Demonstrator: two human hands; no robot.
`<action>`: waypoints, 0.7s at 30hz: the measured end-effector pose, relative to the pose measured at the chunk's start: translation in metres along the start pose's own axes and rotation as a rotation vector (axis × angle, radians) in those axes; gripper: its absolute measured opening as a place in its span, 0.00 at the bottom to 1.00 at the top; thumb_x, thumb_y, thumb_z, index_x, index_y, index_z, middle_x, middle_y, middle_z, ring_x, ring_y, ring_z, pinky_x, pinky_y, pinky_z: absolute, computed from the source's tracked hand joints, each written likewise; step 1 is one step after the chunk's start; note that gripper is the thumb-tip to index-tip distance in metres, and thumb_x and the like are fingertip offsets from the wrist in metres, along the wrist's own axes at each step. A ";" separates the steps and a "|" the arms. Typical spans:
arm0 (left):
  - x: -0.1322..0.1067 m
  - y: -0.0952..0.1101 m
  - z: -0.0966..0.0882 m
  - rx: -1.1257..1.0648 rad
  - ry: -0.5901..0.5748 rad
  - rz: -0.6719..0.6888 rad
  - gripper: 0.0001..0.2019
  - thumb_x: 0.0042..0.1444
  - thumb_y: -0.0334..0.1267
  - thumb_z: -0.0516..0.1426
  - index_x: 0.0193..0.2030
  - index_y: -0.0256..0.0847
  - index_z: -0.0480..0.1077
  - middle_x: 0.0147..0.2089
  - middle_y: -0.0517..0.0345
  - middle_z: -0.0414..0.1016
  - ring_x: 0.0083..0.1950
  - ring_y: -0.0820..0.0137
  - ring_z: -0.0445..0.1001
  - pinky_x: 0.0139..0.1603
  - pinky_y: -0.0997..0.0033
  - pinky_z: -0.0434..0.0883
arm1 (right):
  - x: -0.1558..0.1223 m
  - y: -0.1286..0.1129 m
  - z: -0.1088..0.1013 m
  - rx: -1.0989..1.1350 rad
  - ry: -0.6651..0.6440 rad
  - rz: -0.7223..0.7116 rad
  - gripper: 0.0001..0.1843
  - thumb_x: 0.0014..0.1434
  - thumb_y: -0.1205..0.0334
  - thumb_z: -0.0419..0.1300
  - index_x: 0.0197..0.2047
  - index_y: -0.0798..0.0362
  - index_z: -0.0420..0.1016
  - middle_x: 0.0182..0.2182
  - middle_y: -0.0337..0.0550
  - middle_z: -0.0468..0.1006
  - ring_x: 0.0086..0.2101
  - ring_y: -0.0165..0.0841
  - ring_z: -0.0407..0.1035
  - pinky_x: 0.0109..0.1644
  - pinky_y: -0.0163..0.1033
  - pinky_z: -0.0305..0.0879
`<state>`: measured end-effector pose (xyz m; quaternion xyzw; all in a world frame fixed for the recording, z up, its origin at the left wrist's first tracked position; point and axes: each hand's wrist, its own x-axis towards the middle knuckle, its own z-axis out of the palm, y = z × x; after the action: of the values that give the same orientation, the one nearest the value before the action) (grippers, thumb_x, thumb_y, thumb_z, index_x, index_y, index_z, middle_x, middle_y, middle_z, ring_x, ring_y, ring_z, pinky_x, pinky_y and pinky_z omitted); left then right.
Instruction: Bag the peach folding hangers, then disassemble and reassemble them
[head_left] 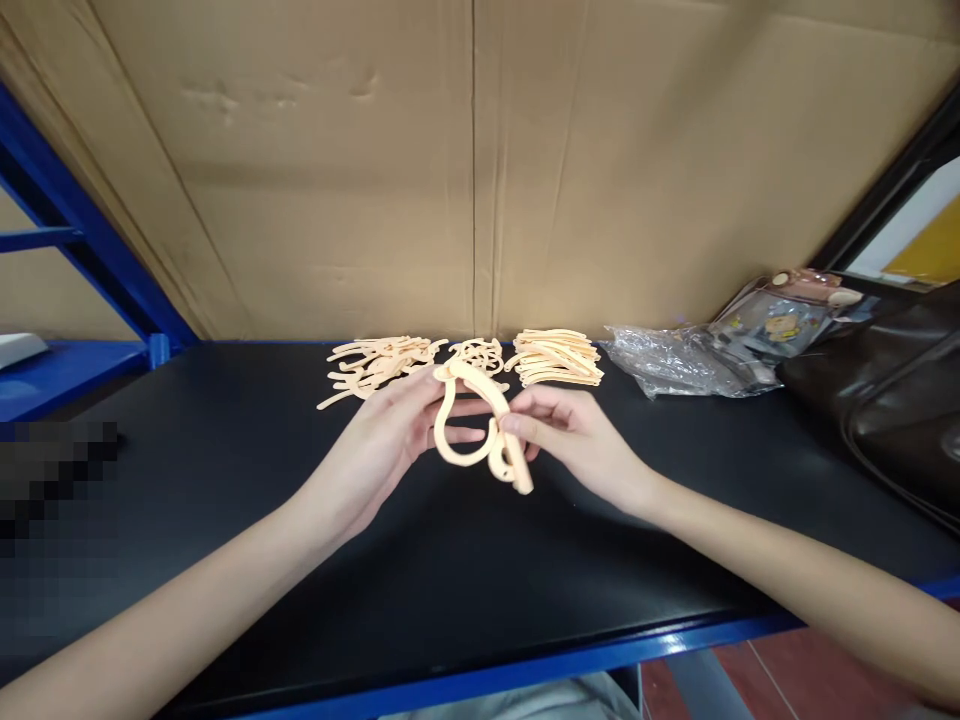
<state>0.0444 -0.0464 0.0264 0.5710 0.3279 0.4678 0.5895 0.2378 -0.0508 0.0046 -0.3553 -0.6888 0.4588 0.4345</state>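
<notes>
Between both hands, above the black tabletop, is a beige plastic folding hanger point(491, 395), with a curved arm, a rounded loop and a small hook shape near its lower end. My left hand point(394, 425) is closed on its upper left end, thumb on top and some fingers behind the loop. My right hand point(574, 435) pinches the straight arm lower down on the right. Behind the hands lie three groups of beige parts: a loose left pile point(386, 360), a middle heap of small hooks point(480, 355), partly hidden, and a stacked right pile of curved arms point(556, 358).
Crumpled clear plastic bags point(675, 355) lie at the back right, beside a dark leather bag point(892, 390). A cardboard wall point(337, 180) closes off the back. The black table point(480, 600) has a blue metal front edge, and a blue frame point(97, 240) stands on the left.
</notes>
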 end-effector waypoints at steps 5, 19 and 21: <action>0.002 0.004 -0.004 0.146 0.017 0.013 0.15 0.62 0.47 0.55 0.33 0.37 0.73 0.33 0.57 0.72 0.27 0.77 0.66 0.27 0.79 0.65 | 0.004 -0.007 -0.026 -0.431 0.204 -0.235 0.07 0.64 0.58 0.57 0.37 0.53 0.70 0.31 0.37 0.76 0.31 0.28 0.71 0.34 0.32 0.65; 0.011 -0.001 0.015 0.431 -0.043 -0.079 0.19 0.61 0.49 0.50 0.22 0.41 0.57 0.21 0.66 0.50 0.23 0.75 0.52 0.25 0.73 0.56 | 0.005 -0.009 -0.022 -1.771 0.010 -0.564 0.20 0.59 0.81 0.45 0.50 0.59 0.69 0.30 0.47 0.77 0.24 0.31 0.69 0.23 0.38 0.48; 0.023 -0.002 0.016 0.484 -0.027 -0.167 0.18 0.60 0.48 0.50 0.22 0.42 0.55 0.21 0.67 0.48 0.22 0.75 0.50 0.25 0.72 0.53 | 0.015 -0.005 -0.022 -1.742 -0.086 -0.405 0.21 0.55 0.82 0.46 0.49 0.60 0.69 0.30 0.49 0.77 0.23 0.32 0.68 0.23 0.39 0.46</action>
<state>0.0672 -0.0303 0.0299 0.6726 0.4686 0.3178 0.4765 0.2522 -0.0321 0.0173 -0.4134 -0.8580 -0.2995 0.0572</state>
